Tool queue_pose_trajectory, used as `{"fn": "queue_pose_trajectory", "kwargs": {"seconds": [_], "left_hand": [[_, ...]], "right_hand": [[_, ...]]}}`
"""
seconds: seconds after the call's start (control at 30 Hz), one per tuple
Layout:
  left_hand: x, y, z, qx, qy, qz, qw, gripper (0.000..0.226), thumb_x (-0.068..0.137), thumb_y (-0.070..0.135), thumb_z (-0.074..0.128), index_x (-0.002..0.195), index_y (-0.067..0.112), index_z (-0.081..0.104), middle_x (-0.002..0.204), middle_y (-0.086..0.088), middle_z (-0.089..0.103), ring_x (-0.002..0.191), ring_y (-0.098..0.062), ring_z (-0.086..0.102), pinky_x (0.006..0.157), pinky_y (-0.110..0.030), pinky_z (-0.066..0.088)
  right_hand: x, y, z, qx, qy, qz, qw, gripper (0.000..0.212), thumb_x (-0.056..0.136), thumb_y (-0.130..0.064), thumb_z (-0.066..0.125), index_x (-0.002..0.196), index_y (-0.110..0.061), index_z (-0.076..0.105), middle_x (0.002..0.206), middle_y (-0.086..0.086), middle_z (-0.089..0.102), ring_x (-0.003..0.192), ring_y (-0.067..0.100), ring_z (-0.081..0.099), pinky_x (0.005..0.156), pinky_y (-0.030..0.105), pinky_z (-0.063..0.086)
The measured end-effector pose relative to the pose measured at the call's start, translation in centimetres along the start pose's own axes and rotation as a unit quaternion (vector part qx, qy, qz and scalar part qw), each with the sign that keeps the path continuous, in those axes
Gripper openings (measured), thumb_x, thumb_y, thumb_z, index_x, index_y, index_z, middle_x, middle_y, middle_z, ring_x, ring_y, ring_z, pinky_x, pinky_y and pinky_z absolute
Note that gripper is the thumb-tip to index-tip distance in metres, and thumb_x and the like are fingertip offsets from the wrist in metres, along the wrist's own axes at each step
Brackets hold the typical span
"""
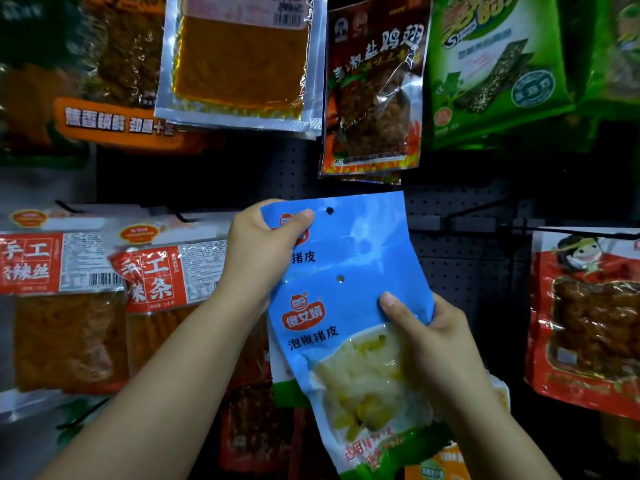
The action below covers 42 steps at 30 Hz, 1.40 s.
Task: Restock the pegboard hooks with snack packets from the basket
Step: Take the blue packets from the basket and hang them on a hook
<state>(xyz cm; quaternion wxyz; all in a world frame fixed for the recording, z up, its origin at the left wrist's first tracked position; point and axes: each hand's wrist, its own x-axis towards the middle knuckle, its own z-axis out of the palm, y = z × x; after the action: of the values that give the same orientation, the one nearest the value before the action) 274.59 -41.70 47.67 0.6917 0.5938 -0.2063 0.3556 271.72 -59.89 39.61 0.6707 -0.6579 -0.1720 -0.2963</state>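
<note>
Two glossy blue packets overlap before the perforated pegboard. The left hand pinches the rear packet at its top corner; the right hand grips the front packet (clear window, pale strips inside).

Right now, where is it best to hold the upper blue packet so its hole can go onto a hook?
Probably grip the upper blue packet on its flat top strip, beside the hang hole, coming from the left edge as the left hand does. The strip is flat, thin and empty, and this leaves the hole uncovered. The right hand holds the lower blue packet.
</note>
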Motion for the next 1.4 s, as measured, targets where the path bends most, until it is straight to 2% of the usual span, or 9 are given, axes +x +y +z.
{"fn": "queue_pose_trajectory", "kwargs": {"seconds": [0.07,0.23,0.4,0.57,0.73,1.0,1.13,1.27,1.4], "left_hand": [[0.3,-0.2,-0.1,0.016,0.003,0.0,1.0,0.026,0.082,0.018,0.071,0.058,0.029,0.065,0.063,-0.002,0.071,0.06,-0.021,0.071,0.052,-0.036,0.058],[1.1,-1.0,0.1,0.035,0.001,-0.008,0.999,0.021,0.08,0.019,0.073,0.061,0.026,0.066,0.064,-0.002,0.071,0.061,-0.022,0.071,0.056,-0.042,0.058],[1.7,-2.7,0.0,0.064,-0.005,-0.019,0.998,0.013,0.08,0.02,0.073,0.068,0.021,0.067,0.068,-0.003,0.072,0.062,-0.021,0.071,0.059,-0.043,0.059],[2.6,-4.6,0.2,0.049,-0.016,-0.023,0.998,0.01,0.08,0.021,0.074,0.076,0.024,0.065,0.066,0.008,0.072,0.061,-0.009,0.07,0.05,-0.025,0.055],[2.9,-7.8,-0.3,0.02,-0.022,-0.07,0.997,0.014,0.083,0.017,0.07,0.089,0.021,0.058,0.082,0.01,0.072,0.064,-0.003,0.07,0.048,-0.016,0.051],[5.5,-10.9,1.6,0.106,0.018,-0.083,0.991,0.012,0.088,0.023,0.066,0.092,0.023,0.054,0.1,-0.002,0.07,0.086,-0.019,0.069,0.074,-0.038,0.057],[6.3,-11.8,2.3,0.137,0.038,-0.08,0.987,0.013,0.088,0.025,0.064,0.089,0.027,0.052,0.098,0.002,0.068,0.086,-0.017,0.066,0.074,-0.036,0.056],[5.6,-11.9,2.5,0.137,0.049,-0.055,0.988,0.016,0.089,0.026,0.064,0.099,0.023,0.052,0.1,0.002,0.066,0.086,-0.014,0.065,0.07,-0.033,0.055],[3.5,-11.7,2.4,0.096,0.04,-0.047,0.993,0.026,0.088,0.023,0.065,0.107,0.023,0.047,0.106,0.006,0.061,0.089,-0.005,0.061,0.072,-0.027,0.054]], "right_hand": [[0.2,0.4,0.2,-0.007,0.001,0.001,1.0,0.005,0.082,-0.032,0.069,0.081,-0.036,0.072,0.077,-0.008,0.076,0.067,0.011,0.072,0.055,0.023,0.056],[0.7,1.3,0.3,0.007,0.001,0.02,1.0,0.007,0.083,-0.031,0.069,0.087,-0.025,0.072,0.082,-0.005,0.077,0.073,0.016,0.073,0.064,0.033,0.056],[0.9,2.5,0.8,0.031,-0.007,0.036,0.999,0.01,0.085,-0.027,0.067,0.093,-0.022,0.071,0.084,-0.003,0.077,0.074,0.016,0.074,0.057,0.024,0.056],[2.2,4.0,1.4,0.047,0.022,0.062,0.997,0.01,0.088,-0.025,0.066,0.096,-0.02,0.07,0.085,0.0,0.077,0.075,0.019,0.074,0.066,0.034,0.06],[4.5,5.4,2.1,0.053,0.047,0.079,0.994,0.011,0.089,-0.025,0.066,0.096,-0.018,0.07,0.086,0.003,0.077,0.077,0.022,0.074,0.07,0.04,0.061],[8.3,7.7,2.6,0.023,0.077,0.091,0.993,0.004,0.088,-0.026,0.066,0.086,-0.022,0.068,0.086,0.003,0.076,0.081,0.025,0.073,0.076,0.044,0.059],[9.5,8.5,2.6,-0.03,0.09,0.081,0.992,0.009,0.088,-0.031,0.065,0.089,-0.023,0.068,0.089,0.002,0.074,0.083,0.023,0.071,0.079,0.046,0.058],[9.1,9.0,2.4,-0.058,0.101,0.058,0.992,0.015,0.087,-0.035,0.065,0.092,-0.021,0.066,0.086,0.0,0.073,0.08,0.02,0.07,0.071,0.038,0.058],[7.4,9.3,1.3,-0.105,0.131,0.016,0.986,0.017,0.086,-0.037,0.065,0.081,-0.026,0.054,0.078,-0.008,0.066,0.07,0.007,0.063,0.054,0.023,0.044]]}}
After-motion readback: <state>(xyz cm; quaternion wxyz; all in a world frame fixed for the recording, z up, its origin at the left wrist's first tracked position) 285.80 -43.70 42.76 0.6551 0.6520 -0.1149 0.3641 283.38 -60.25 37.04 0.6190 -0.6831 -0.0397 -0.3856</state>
